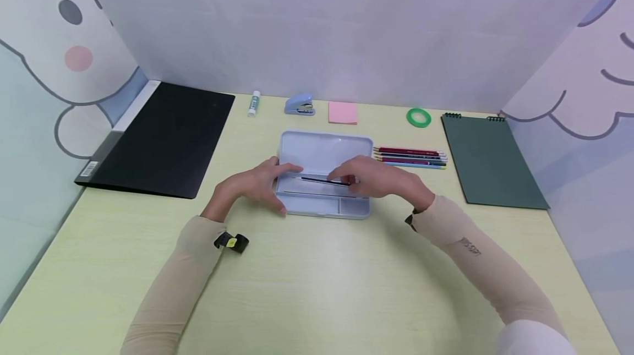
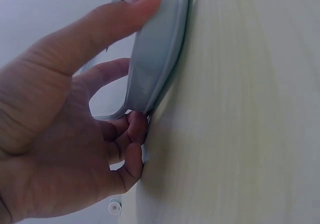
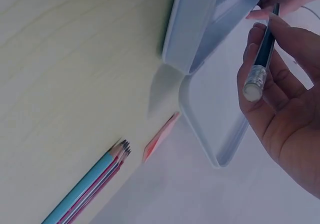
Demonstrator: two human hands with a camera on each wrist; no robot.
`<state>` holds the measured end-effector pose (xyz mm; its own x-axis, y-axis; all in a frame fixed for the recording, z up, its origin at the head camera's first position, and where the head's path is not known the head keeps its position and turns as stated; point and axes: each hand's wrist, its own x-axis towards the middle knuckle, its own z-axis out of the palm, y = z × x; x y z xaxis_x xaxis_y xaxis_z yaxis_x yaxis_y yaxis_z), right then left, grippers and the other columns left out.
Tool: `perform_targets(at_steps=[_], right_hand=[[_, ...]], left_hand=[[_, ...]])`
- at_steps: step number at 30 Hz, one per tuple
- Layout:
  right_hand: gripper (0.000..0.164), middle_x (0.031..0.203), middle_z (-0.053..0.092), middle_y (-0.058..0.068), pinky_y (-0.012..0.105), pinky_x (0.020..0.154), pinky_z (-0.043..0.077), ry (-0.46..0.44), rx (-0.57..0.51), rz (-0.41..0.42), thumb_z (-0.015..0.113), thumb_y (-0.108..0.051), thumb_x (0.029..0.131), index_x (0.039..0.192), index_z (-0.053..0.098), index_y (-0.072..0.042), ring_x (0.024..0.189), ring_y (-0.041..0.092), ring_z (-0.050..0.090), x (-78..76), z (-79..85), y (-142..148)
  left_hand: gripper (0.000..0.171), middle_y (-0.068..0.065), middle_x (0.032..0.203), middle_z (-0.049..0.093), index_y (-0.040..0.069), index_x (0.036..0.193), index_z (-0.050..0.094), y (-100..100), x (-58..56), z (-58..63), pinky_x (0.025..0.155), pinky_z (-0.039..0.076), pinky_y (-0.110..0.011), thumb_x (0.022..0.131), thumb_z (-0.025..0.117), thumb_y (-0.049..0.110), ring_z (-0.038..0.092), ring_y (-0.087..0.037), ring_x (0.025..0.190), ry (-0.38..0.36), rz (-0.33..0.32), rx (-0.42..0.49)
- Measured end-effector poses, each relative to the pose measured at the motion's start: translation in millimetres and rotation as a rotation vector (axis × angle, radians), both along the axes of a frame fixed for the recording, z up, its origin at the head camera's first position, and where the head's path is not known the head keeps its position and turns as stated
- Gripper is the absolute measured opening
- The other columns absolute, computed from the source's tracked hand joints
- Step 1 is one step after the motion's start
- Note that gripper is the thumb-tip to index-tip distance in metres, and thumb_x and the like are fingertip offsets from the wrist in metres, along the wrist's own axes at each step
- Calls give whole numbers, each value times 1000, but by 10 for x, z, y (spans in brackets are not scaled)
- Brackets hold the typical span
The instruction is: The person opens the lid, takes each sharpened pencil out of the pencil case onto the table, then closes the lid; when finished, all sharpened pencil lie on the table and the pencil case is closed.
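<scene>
A pale blue-grey pencil case lies unfolded on the table, its lid tipped back toward the wall. My left hand holds the case's left end; in the left wrist view the thumb lies along its front side wall and the other fingers reach to the hinge side. Above the tray, my right hand pinches a dark pencil between thumb and fingers. Its eraser end faces the right wrist camera, and the tip points left. A thin dark line, perhaps a divider's edge, runs below the pencil.
Several pencils lie right of the case, beside a dark green spiral pad. Along the back are a glue stick, blue stapler, pink sticky notes and green tape roll. A black folder lies left.
</scene>
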<state>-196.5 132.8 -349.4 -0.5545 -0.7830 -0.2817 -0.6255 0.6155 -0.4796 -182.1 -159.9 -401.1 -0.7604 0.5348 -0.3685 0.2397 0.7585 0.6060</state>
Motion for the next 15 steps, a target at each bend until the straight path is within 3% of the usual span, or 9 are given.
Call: perform_targets(at_steps=[15], right_hand=[[40,91,66,3,31,77,53,86,-99,-84,67,8,86,122,71,-8,84,14,58,-40,70,676]], left_hand=[[100,-15,127,42,29,152,40,-13,18,-1,94,41,-42,66,92,33,43,-29,118,7,5,2]])
